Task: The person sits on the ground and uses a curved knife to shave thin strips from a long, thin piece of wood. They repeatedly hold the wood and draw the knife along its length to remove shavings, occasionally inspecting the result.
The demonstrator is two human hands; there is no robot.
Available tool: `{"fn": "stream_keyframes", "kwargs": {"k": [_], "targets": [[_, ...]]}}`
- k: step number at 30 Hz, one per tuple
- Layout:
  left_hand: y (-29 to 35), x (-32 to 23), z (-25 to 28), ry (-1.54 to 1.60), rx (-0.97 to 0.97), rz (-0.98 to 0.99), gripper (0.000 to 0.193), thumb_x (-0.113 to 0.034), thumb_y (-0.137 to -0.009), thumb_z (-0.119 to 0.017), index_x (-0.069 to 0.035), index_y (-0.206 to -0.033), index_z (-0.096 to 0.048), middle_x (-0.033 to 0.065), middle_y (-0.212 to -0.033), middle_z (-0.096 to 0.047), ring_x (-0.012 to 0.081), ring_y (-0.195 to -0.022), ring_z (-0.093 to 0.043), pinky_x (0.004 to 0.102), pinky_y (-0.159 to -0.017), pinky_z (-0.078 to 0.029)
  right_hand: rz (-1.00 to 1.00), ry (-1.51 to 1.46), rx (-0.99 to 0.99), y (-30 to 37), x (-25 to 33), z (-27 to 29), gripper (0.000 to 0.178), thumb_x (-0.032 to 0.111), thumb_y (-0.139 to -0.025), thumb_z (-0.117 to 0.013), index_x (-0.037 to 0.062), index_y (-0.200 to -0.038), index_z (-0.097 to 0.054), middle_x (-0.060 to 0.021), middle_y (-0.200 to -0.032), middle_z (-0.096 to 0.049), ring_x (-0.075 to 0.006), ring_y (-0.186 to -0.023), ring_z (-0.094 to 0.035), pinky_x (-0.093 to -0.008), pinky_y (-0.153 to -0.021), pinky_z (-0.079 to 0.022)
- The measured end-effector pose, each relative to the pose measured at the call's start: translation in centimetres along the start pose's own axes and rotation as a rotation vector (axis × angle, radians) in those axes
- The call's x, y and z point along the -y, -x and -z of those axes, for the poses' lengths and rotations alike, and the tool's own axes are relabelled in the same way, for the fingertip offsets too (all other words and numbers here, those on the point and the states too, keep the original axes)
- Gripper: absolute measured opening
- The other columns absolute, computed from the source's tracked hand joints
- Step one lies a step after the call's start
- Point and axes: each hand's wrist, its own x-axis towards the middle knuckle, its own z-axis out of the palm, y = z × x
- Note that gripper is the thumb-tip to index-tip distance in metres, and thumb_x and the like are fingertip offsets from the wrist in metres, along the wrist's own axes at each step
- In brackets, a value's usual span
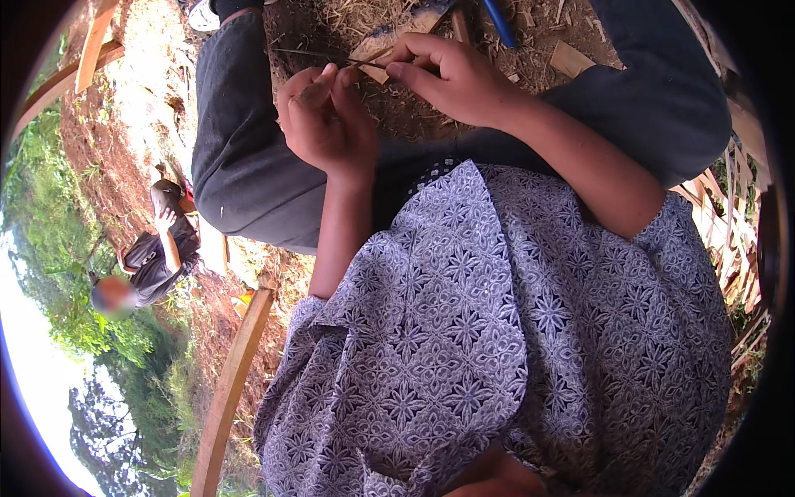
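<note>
Close together at the top middle, both my hands work at a thin, dark, sliver-like strip (pixel 365 63). My left hand (pixel 327 124) is closed, its thumb and fingertips pinching near the strip. On the strip's other end, the thumb and fingers of my right hand (pixel 447 80) are pressed together. A thin line runs from my left fingertips out to the left; whether it belongs to the same strip I cannot tell. Below the hands lies ground strewn with shavings (pixel 348 18), and a pale wood piece (pixel 571 60) rests to the right of them.
My dark-trousered legs (pixel 252 141) frame the work area. A blue rod-like thing (pixel 499 22) lies beyond my right hand. Wooden poles (pixel 234 389) rise at the left, where another person (pixel 161 248) sits farther off. Split strips (pixel 729 236) are heaped at far right.
</note>
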Motion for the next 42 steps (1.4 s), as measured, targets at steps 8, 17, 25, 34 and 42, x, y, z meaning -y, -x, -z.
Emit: {"fn": "stream_keyframes", "kwargs": {"k": [8, 17, 25, 34, 42], "targets": [[0.1, -0.1, 0.1, -0.028, 0.014, 0.01, 0.007, 0.003, -0.099, -0.059, 0.006, -0.105, -0.057, 0.0155, -0.107, -0.058, 0.0191, -0.08, -0.068, 0.0278, -0.066, -0.063, -0.075, 0.144, 0.006, -0.6, -3.3, 0.1, 0.025, 0.031, -0.104, -0.059, 0.0068, -0.108, -0.065, -0.0031, -0.076, -0.064, -0.0103, -0.066, -0.058, -0.0321, -0.063, -0.047], [-0.4, 0.0, 0.0, -0.027, 0.02, -0.016, 0.008, 0.004, -0.099, -0.059, 0.006, -0.106, -0.057, 0.0148, -0.108, -0.058, 0.019, -0.084, -0.067, 0.0278, -0.071, -0.062, -0.039, 0.139, -0.065, -1.3, -6.0, 0.1, 0.025, 0.035, -0.1, -0.062, 0.0138, -0.112, -0.067, -0.003, -0.064, -0.061, -0.0148, -0.056, -0.058, -0.0353, -0.059, -0.046], [-0.3, -0.1, 0.1, 0.011, 0.011, 0.049, 0.012, 0.004, -0.098, -0.061, 0.005, -0.109, -0.056, 0.0146, -0.108, -0.057, 0.0185, -0.085, -0.067, 0.0282, -0.071, -0.063, -0.123, 0.26, -0.076, -1.0, -6.5, -0.1, 0.022, 0.032, -0.1, -0.06, 0.0121, -0.106, -0.067, -0.0036, -0.065, -0.059, -0.0144, -0.057, -0.058, -0.0352, -0.06, -0.046], [-0.2, -0.2, 0.0, 0.013, 0.012, 0.091, 0.009, 0.003, -0.1, -0.058, 0.006, -0.108, -0.055, 0.0133, -0.108, -0.058, 0.0168, -0.082, -0.067, 0.0279, -0.074, -0.063, -0.015, 0.092, -0.069, -0.9, -1.9, -0.8, 0.026, 0.034, -0.101, -0.059, 0.0094, -0.108, -0.065, -0.0063, -0.075, -0.064, -0.0172, -0.067, -0.063, -0.0363, -0.065, -0.048], [-0.1, 1.5, -0.8, 0.222, -0.112, 0.241, 0.008, 0.0, -0.101, -0.058, 0.004, -0.107, -0.053, 0.0115, -0.104, -0.061, 0.0163, -0.084, -0.068, 0.0297, -0.076, -0.064, -0.048, 0.243, -0.079, -2.5, -5.1, -0.6, 0.021, 0.034, -0.099, -0.058, 0.0143, -0.102, -0.065, -0.0086, -0.078, -0.067, -0.0241, -0.073, -0.068, -0.0409, -0.07, -0.051]]}}
